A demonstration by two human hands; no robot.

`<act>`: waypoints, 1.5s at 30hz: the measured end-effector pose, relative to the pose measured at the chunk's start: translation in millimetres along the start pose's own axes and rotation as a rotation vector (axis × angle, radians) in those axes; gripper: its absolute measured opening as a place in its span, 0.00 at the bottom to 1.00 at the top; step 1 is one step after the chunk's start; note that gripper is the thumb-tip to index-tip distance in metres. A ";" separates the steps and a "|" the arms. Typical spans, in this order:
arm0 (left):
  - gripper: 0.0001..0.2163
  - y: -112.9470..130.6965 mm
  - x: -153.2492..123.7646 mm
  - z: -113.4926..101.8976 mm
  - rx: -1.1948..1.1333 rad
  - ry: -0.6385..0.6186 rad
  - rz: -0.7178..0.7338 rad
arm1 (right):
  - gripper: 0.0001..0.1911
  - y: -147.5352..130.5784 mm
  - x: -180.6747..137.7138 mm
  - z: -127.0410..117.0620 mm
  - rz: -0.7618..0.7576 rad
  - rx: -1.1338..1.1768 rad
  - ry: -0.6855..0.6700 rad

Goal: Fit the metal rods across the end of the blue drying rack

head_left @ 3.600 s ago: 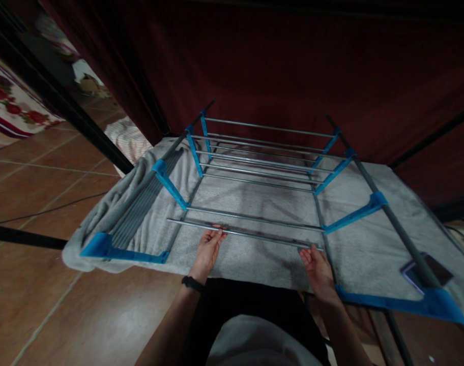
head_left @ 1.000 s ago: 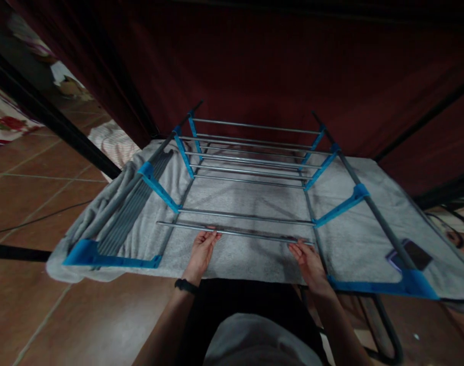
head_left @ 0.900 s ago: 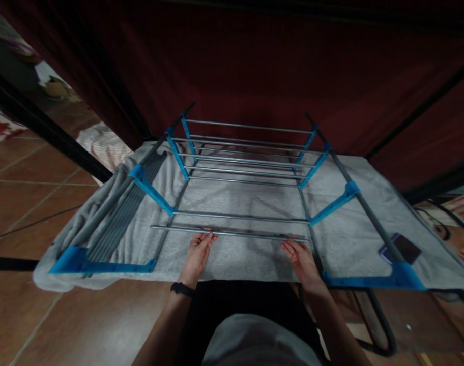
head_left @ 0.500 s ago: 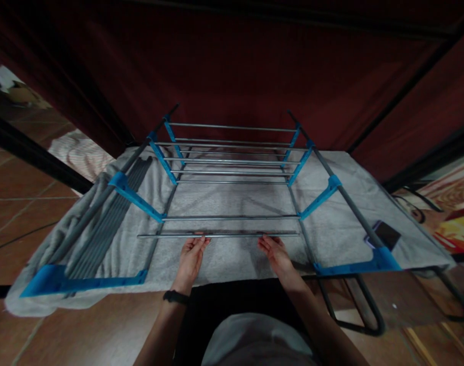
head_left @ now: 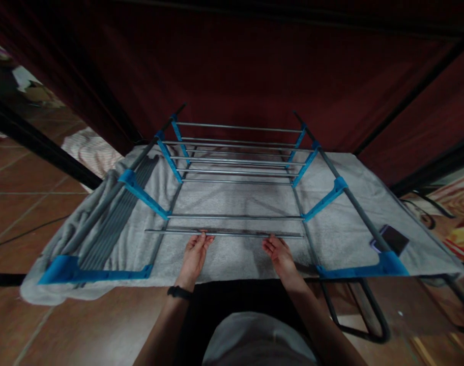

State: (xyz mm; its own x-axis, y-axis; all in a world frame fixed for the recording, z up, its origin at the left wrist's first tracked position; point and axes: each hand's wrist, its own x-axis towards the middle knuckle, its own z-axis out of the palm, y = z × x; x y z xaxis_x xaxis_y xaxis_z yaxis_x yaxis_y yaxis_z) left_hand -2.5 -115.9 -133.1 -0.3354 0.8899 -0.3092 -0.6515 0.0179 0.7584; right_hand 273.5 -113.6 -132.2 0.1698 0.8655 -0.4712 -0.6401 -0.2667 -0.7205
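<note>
A thin grey metal rod [head_left: 237, 234] lies crosswise between my hands, in front of the nearest fixed crossbar. My left hand [head_left: 196, 254] pinches it left of its middle, a dark band on that wrist. Fingers of my right hand [head_left: 280, 254] grip the same rod nearer its right end. Around it stands a partly assembled rack [head_left: 235, 217] of grey tubes joined by blue plastic brackets [head_left: 323, 199], with several crossbars fitted at the far end. The rod's left end reaches past the rack's left lower tube; its right end is close to the right lower tube.
Several loose grey rods [head_left: 115, 218] lie on the left of the grey blanket [head_left: 232, 198] under the rack. A phone [head_left: 391, 240] rests by the right front bracket. Dark red panels [head_left: 247, 66] rise behind. Black metal tubing [head_left: 369, 310] stands below the right edge.
The whole view has shifted slightly, with the rack appearing a little further right. Both hands keep hold of the rod, which stays in nearly the same place relative to the rack.
</note>
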 end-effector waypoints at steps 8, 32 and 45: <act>0.14 -1.9 -1.0 0.2 -0.017 -0.006 0.008 | 0.17 -0.6 3.2 -12.7 0.033 -0.019 0.010; 0.08 7.8 0.5 2.8 -0.069 0.090 -0.017 | 0.07 -39.3 22.8 -53.4 -0.021 0.011 0.238; 0.05 42.1 7.0 -10.4 -0.057 0.300 0.074 | 0.09 -38.7 24.7 -49.3 -0.012 -0.039 0.269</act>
State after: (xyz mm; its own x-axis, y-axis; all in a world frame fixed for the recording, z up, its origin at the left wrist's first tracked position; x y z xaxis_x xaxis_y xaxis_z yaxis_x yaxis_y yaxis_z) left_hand -39.4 -113.7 -109.3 -0.5637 0.7137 -0.4158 -0.6520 -0.0755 0.7545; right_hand 339.4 -102.8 -141.1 0.3739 0.7263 -0.5768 -0.6083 -0.2774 -0.7436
